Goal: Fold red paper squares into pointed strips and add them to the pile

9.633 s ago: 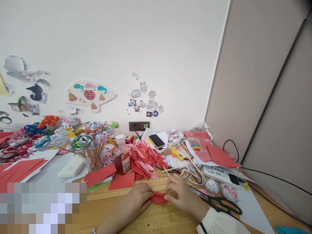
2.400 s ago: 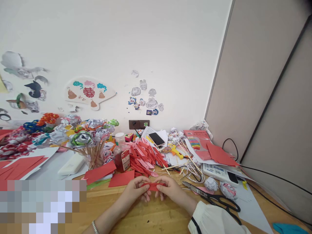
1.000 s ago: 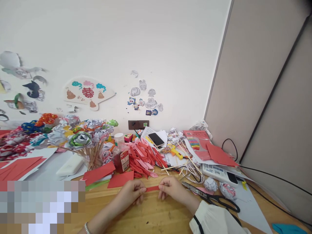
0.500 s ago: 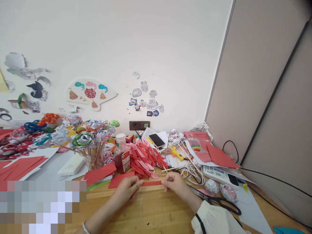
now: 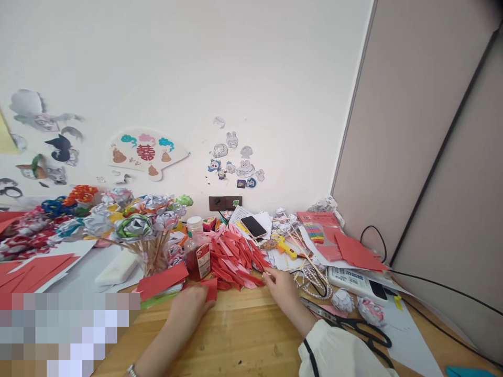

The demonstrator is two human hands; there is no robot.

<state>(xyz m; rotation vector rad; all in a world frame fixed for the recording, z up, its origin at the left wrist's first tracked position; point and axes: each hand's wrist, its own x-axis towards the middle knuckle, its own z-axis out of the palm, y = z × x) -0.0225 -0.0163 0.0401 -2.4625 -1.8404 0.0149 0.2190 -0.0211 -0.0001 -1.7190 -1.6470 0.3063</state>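
Observation:
My left hand [image 5: 190,305] is closed on the near edge of a small red paper sheet [image 5: 211,285] on the wooden table, its fingers partly hidden from view. To the right, my right hand [image 5: 282,288] reaches to the edge of a heap of folded red paper strips [image 5: 236,256]. Its fingertips are pinched together there, and what they hold, if anything, is too small to make out. A jar of red liquid [image 5: 195,256] stands between the heap and a cup of paper flowers on sticks [image 5: 151,251].
Large black scissors [image 5: 353,327] lie beside my right forearm. Behind them are a bead string [image 5: 314,285], crumpled paper balls [image 5: 341,299], a yellow glue gun [image 5: 286,247] and a phone [image 5: 253,226]. More red sheets [image 5: 163,280] lie at left. Cables [image 5: 432,285] cross the right side.
Both hands were holding a red paper strip stretched between them. The strip is no longer between them; my left hand moved left onto the red sheet, my right forward to the heap.

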